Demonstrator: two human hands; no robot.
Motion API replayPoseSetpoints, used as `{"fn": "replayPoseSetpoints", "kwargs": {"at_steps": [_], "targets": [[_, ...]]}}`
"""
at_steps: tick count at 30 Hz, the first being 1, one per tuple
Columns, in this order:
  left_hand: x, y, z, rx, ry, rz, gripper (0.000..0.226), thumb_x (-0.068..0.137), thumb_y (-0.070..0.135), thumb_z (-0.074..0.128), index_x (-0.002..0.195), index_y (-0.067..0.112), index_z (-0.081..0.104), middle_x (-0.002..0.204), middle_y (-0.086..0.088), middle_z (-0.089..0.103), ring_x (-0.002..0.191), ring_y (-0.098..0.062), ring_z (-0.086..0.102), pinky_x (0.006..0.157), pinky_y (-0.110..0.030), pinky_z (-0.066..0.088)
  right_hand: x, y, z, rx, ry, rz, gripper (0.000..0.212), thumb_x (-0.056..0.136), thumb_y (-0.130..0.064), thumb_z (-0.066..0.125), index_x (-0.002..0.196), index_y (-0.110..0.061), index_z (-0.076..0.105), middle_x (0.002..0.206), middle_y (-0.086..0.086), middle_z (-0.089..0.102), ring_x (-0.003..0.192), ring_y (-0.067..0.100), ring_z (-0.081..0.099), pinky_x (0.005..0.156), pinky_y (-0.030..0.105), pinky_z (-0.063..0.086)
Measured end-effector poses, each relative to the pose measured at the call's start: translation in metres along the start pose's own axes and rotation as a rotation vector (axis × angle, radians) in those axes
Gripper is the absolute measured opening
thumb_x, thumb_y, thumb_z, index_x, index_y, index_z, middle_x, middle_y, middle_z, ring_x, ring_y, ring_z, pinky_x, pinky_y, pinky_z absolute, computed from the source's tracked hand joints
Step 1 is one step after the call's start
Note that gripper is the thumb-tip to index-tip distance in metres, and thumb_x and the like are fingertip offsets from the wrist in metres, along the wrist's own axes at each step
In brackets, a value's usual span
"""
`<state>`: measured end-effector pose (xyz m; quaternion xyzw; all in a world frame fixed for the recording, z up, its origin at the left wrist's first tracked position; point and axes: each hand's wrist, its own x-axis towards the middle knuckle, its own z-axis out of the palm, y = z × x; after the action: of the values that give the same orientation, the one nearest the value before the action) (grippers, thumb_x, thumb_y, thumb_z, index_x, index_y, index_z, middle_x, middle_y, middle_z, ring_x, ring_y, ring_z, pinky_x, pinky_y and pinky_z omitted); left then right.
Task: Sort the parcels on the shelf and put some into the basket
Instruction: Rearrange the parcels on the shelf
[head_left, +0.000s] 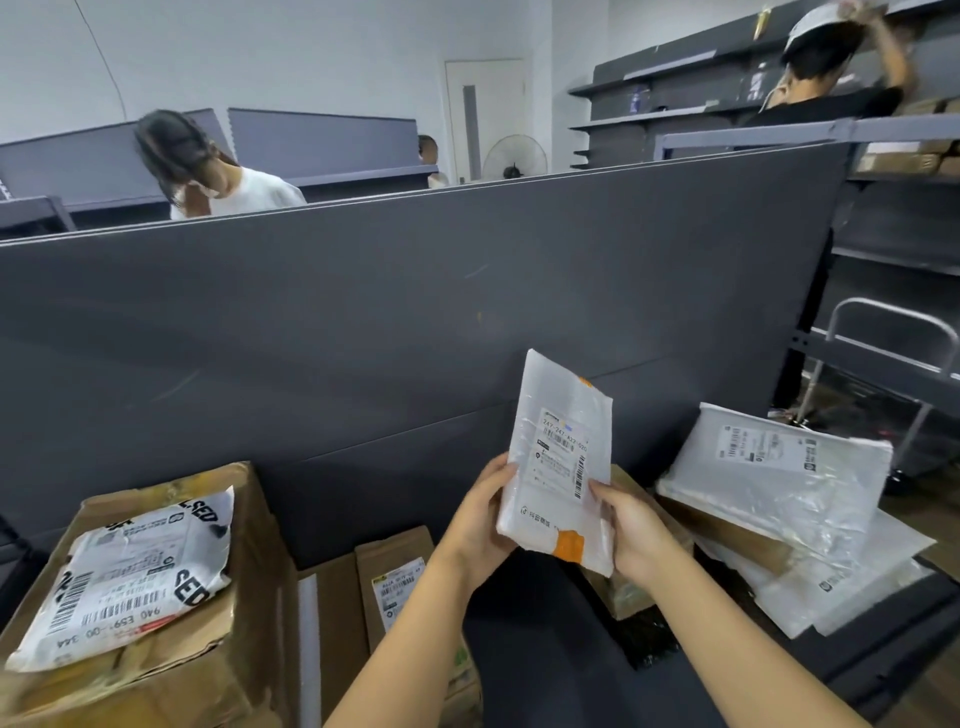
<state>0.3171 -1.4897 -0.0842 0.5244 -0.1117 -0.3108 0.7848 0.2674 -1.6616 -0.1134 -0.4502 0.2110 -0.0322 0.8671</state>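
Observation:
A white plastic parcel (558, 457) with a shipping label and an orange patch is held upright above the shelf, label facing me. My left hand (480, 519) grips its left edge. My right hand (631, 535) grips its lower right edge, thumb on the front. Below it the dark shelf surface (545, 649) carries other parcels: a black-and-white mailer (130, 571) on a large cardboard box (156, 670) at the left, small brown boxes (395, 577) in the middle, and a stack of white bags (779, 493) at the right. No basket is in view.
A tall grey back panel (415, 312) closes the shelf behind the parcels. Other people work beyond it, one at the upper left and one at the upper right by more grey shelving (675, 98). A metal chair frame (883, 353) stands at the right.

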Motion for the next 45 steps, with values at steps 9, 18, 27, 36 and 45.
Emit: {"fn": "replayPoseSetpoints", "kwargs": {"at_steps": [9,18,27,36,45], "targets": [[0.001,-0.005,-0.008,-0.165,0.035,-0.16,0.048,0.084,0.038,0.052,0.123,0.013,0.065,0.121,-0.016,0.067,0.107,-0.033,0.066,0.085,-0.042,0.054,-0.003,0.001,0.0,-0.127,0.029,-0.001,0.029,0.093,-0.015,0.057,0.12,-0.005,0.06,0.116,0.016,0.068,0.109,0.033,0.063,0.098,0.05,0.048],[-0.002,-0.021,-0.029,-0.161,0.105,-0.144,0.035,0.097,0.022,0.037,0.123,0.015,0.06,0.12,-0.012,0.068,0.109,-0.03,0.065,0.082,-0.042,0.054,-0.003,0.013,-0.001,-0.171,-0.02,-0.045,0.021,0.094,-0.009,0.054,0.113,-0.008,0.062,0.109,0.012,0.072,0.102,0.029,0.067,0.092,0.046,0.051],[-0.035,-0.051,-0.071,0.512,0.488,-0.09,0.057,0.097,0.028,0.049,0.147,0.035,0.024,0.147,0.002,0.042,0.134,-0.027,0.041,0.11,-0.053,0.035,0.008,0.054,0.032,-0.652,-0.073,0.051,0.022,0.095,-0.015,0.056,0.115,-0.01,0.062,0.109,0.014,0.071,0.103,0.034,0.066,0.096,0.05,0.05],[-0.084,-0.066,-0.122,0.96,0.844,-0.187,0.058,0.097,0.02,0.041,0.151,0.023,0.018,0.154,-0.005,0.003,0.139,-0.025,0.029,0.113,-0.031,0.031,0.009,0.141,0.1,-1.004,-0.418,-0.043,0.049,0.096,-0.023,0.05,0.14,-0.038,0.034,0.135,-0.011,0.053,0.119,0.01,0.054,0.097,0.032,0.047],[-0.108,-0.083,-0.141,1.153,0.841,-0.417,0.051,0.105,0.024,0.019,0.154,0.014,0.01,0.162,-0.009,0.001,0.149,-0.029,0.005,0.121,-0.04,0.01,0.006,0.194,0.107,-1.784,-0.413,-0.226,0.057,0.095,-0.047,0.036,0.147,-0.044,0.013,0.159,-0.006,0.012,0.139,0.031,0.011,0.109,0.048,0.019]]}}
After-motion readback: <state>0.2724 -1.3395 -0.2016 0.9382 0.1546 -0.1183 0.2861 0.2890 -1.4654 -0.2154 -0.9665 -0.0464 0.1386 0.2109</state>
